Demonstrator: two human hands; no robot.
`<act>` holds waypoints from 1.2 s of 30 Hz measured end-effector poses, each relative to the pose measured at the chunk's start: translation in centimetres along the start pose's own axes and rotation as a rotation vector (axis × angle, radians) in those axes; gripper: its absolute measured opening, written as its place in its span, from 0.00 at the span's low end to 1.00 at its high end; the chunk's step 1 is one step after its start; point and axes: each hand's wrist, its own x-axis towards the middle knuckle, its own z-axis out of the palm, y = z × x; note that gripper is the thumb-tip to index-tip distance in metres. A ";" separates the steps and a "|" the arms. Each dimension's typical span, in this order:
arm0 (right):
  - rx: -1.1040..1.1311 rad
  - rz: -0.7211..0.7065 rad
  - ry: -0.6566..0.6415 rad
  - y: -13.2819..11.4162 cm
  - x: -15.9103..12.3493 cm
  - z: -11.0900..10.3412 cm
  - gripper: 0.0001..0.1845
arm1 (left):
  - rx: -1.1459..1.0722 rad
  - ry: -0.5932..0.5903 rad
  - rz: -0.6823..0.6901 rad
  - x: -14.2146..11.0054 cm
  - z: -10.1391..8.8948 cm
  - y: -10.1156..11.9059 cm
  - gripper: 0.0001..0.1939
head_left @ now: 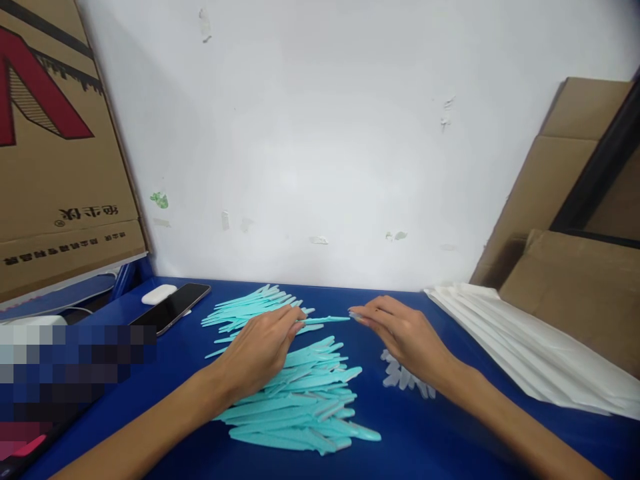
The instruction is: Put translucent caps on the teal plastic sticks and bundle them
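My left hand (273,340) pinches a slim turquoise eyebrow razor (327,319), which points to the right above the table. Facing its tip, my right hand (400,327) has thumb and forefinger closed on a small translucent cap (356,316). Whether the cap touches the razor's tip is too fine to tell. Below and partly behind my left forearm lies a big pile of turquoise razors (305,413). Another group of razors (255,303) is spread out beyond my left hand. Several loose translucent caps (407,380) lie under my right wrist, which partly hides them.
A phone (173,308) and a white case (159,294) lie at the left back of the blue table (430,440). White paper sheets or bags (525,353) are stacked at the right. Cardboard boxes (65,167) stand on both sides, with a white wall (310,133) behind.
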 end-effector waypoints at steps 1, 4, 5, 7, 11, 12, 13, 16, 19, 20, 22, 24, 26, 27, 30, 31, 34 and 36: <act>-0.013 -0.021 -0.023 -0.1 0.0 0.0 0.16 | 0.001 -0.002 0.008 0.0 0.0 0.1 0.14; -0.044 -0.095 -0.062 -0.6 -0.1 0.4 0.16 | 0.007 -0.009 0.046 0.0 -0.1 0.5 0.14; -0.038 -0.120 -0.063 -0.8 -0.2 0.6 0.16 | 0.010 -0.010 0.068 0.0 -0.1 0.6 0.14; -0.009 -0.159 -0.041 -1.3 -0.4 0.9 0.16 | 0.024 -0.007 0.116 -0.1 0.1 0.8 0.15; 0.041 -0.190 0.042 -2.1 -0.6 1.2 0.16 | 0.057 0.033 0.171 -0.2 0.4 0.9 0.15; 0.041 -0.195 0.051 -2.2 -0.5 1.2 0.16 | 0.060 0.038 0.172 -0.2 0.4 0.9 0.15; 0.033 -0.201 0.049 -2.3 -0.5 1.2 0.16 | 0.062 0.043 0.172 -0.2 0.5 0.9 0.14; -0.061 -0.168 0.029 -2.1 -0.2 1.1 0.15 | 0.074 0.074 0.158 0.0 0.4 0.5 0.13; -0.207 -0.054 0.013 -1.2 0.1 0.8 0.17 | 0.109 0.108 0.073 0.4 0.3 -0.6 0.14; -0.259 -0.009 -0.005 -0.8 0.1 0.6 0.17 | 0.132 0.109 0.028 0.5 0.2 -1.1 0.14; -0.357 0.080 -0.081 0.3 0.3 0.1 0.16 | 0.204 0.102 -0.062 0.6 0.0 -2.3 0.16; -0.436 0.157 -0.190 1.4 0.4 -0.4 0.13 | 0.301 0.062 -0.134 0.6 -0.1 -3.5 0.18; -0.492 0.215 -0.300 2.2 0.4 -0.8 0.12 | 0.383 0.020 -0.168 0.6 -0.1 -4.2 0.20; -0.510 0.236 -0.341 2.5 0.4 -1.0 0.13 | 0.410 0.008 -0.173 0.5 -0.1 -4.4 0.19; -0.535 0.267 -0.400 3.0 0.2 -1.2 0.16 | 0.422 0.021 -0.150 0.5 -0.2 -4.0 0.17; -0.536 0.270 -0.406 3.0 0.1 -1.2 0.16 | 0.398 0.030 -0.125 0.5 -0.2 -3.6 0.17; -0.543 0.275 -0.436 2.8 -0.1 -0.9 0.15 | 0.219 -0.014 -0.016 0.4 -0.4 -2.3 0.16; -0.543 0.274 -0.456 2.5 -0.1 -0.6 0.14 | 0.079 -0.106 0.003 0.3 -0.4 -1.6 0.16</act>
